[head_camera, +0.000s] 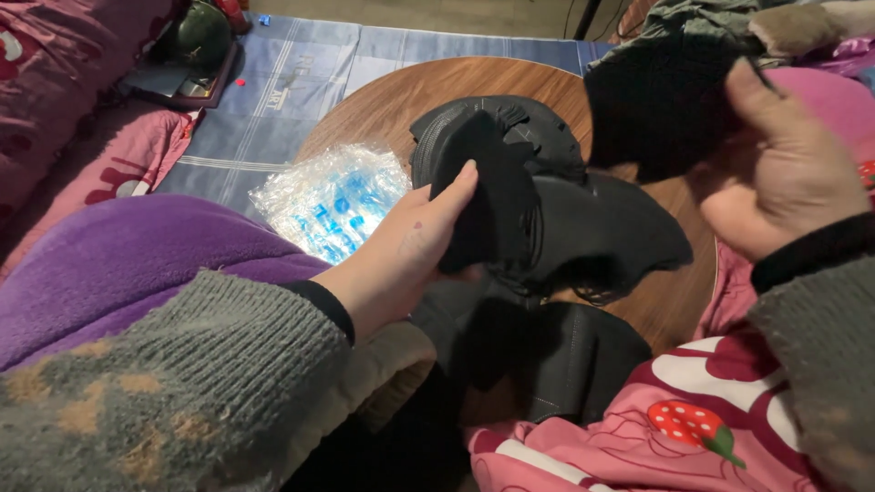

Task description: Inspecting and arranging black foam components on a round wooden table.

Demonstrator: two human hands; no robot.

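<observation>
My left hand [410, 251] grips a flat black cut fabric piece [488, 182], fingers on its front, over a heap of similar black pieces [583, 228] on a round wooden table [383, 100]. My right hand [775, 173] is raised at the upper right and pinches another black fabric piece [661, 100] between thumb and fingers. More black pieces [565, 360] lie lower down, near my lap. Both arms wear grey knitted sleeves with dark cuffs.
A crinkled clear plastic bag with blue print [328, 200] lies on the table's left side. A purple blanket [118, 264] covers my left, a pink strawberry-print quilt [693, 428] the lower right. A blue striped cloth [273, 91] and a dark green round object [200, 36] lie beyond.
</observation>
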